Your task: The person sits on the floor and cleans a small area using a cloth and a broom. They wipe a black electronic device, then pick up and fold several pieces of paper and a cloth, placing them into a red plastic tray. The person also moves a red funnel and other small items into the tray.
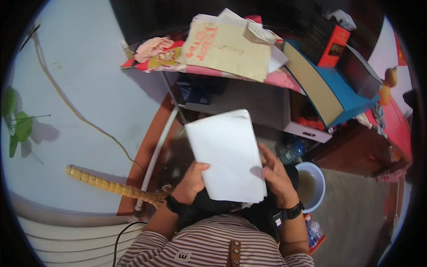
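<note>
A stack of white paper sheets [227,157], like a thin booklet, lies tilted in front of my striped shirt. My left hand [191,182] grips its lower left edge, thumb on top and fingers hidden beneath. At the right edge is my right hand [278,178], thumb and index finger spread apart. Its thumb seems raised, with a shadow on the top sheet; whether the other fingers touch the stack is hidden. The upper right corner of the sheets is slightly curled. Each wrist wears a black band.
Ahead stands a table with a large paper envelope [230,46] and a blue box [350,90]. A basin of murky water [308,187] sits on the floor to my right, near a plastic bottle [292,152]. Leftward are a straw broom handle [110,185] and a white pipe [158,157].
</note>
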